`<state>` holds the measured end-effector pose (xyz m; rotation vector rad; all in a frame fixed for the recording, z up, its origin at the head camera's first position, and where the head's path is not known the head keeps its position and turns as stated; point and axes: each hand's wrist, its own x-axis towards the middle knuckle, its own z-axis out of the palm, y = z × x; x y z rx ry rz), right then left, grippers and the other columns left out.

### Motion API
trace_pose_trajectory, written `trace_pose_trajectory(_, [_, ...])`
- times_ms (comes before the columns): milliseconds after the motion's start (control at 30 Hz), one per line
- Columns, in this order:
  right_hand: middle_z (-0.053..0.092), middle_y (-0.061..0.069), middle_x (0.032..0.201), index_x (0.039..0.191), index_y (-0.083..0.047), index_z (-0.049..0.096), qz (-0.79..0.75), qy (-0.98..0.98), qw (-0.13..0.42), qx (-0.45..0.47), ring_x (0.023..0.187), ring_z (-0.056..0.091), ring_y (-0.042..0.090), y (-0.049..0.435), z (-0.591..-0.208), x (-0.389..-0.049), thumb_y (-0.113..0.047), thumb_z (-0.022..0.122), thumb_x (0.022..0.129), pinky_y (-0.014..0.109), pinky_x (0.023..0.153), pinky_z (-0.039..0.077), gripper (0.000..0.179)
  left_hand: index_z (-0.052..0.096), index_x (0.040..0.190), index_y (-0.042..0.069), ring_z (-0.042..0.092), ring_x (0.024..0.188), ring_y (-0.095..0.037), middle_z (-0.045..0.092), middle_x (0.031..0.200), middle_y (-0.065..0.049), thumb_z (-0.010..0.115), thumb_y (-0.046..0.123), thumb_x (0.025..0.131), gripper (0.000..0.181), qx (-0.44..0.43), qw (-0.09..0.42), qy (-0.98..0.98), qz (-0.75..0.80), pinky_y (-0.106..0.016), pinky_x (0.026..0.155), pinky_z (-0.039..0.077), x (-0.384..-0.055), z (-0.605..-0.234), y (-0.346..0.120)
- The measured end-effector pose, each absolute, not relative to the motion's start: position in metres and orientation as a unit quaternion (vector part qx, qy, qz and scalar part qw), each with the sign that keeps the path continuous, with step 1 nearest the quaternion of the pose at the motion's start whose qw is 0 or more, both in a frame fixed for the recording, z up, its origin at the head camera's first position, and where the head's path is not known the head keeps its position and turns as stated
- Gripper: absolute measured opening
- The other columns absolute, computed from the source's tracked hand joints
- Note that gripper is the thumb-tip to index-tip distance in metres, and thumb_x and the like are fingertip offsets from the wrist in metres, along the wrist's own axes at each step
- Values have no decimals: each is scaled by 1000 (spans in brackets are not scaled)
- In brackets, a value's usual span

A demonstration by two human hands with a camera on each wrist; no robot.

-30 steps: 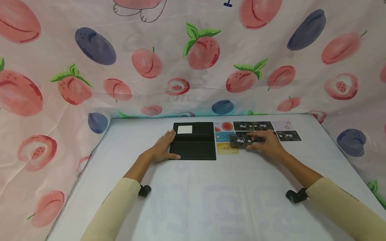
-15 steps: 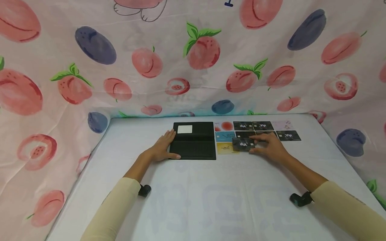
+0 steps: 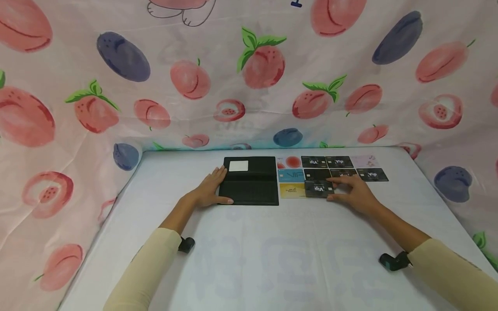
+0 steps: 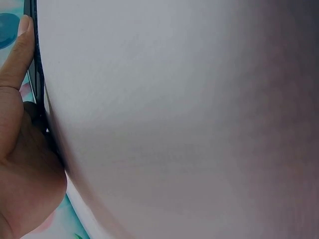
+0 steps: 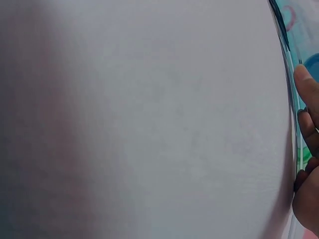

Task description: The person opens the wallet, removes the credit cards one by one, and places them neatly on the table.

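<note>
An open black card wallet (image 3: 250, 193) lies flat on the white table, a white patch showing in its upper half. My left hand (image 3: 206, 190) rests along the wallet's left edge with straight fingers, the thumb at its lower corner. At the right, my right hand (image 3: 355, 196) pinches the right end of a black Vip card (image 3: 318, 188) between thumb and fingers. That card sits just right of a gold card (image 3: 292, 191), in the bottom row. Above it lie a blue VIP card (image 3: 290, 175) and another black card (image 3: 316, 174).
More cards fill the rows above: a red-patterned one (image 3: 288, 162), a pink one (image 3: 365, 161) and several black ones, with one black card (image 3: 372, 174) at the far right. A fruit-print cloth (image 3: 229, 77) hangs behind the table (image 3: 249, 259).
My right hand has moved the black Vip card right and toward me, off the blue card and mostly off the gold one, down to the bottom row. The left hand has stayed still.
</note>
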<state>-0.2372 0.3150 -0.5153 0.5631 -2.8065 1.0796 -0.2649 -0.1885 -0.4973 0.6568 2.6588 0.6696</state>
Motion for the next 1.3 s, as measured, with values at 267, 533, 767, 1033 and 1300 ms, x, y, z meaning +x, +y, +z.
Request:
trace_pose_trajectory(267, [69,0,98,132,-8,74,370,-908,52,191,93,41,20,320,-520,-232,-24,93,82,33,79,28,56,5,167,-1,-8,161,-33,-3,175,-17,82,45,92,117,230,163,931,232,-51,128,-2,-264,-496,-187])
trace_pose_trajectory(533, [69,2,101,132,-8,74,375,-905,52,194,95,40,22,321,-523,-231,-23,94,82,37,81,31,57,4,167,-2,-7,160,-35,-3,175,-18,81,44,93,116,228,166,929,239,-52,128,-2,-261,-493,-188])
trace_pose_trajectory(767, [69,2,102,132,-9,74,364,-911,54,187,95,41,21,324,-523,-231,-26,94,82,37,78,32,56,4,167,0,-7,160,-35,-3,175,-17,80,46,94,116,229,167,929,237,-51,128,-3,-263,-494,-189])
trace_pose_trajectory(1033, [64,-1,94,125,-10,76,359,-909,82,197,92,43,19,328,-525,-232,-22,96,80,32,77,33,51,3,167,0,-8,160,-34,-4,175,-17,80,46,93,117,230,167,929,236,-50,128,-4,-266,-494,-188])
trace_pose_trajectory(1300, [60,0,94,124,-9,75,359,-906,84,209,93,41,18,327,-527,-231,-20,94,81,32,77,31,49,3,167,-1,-8,160,-35,-3,175,-18,80,46,93,117,229,167,929,237,-52,128,-3,-265,-496,-189])
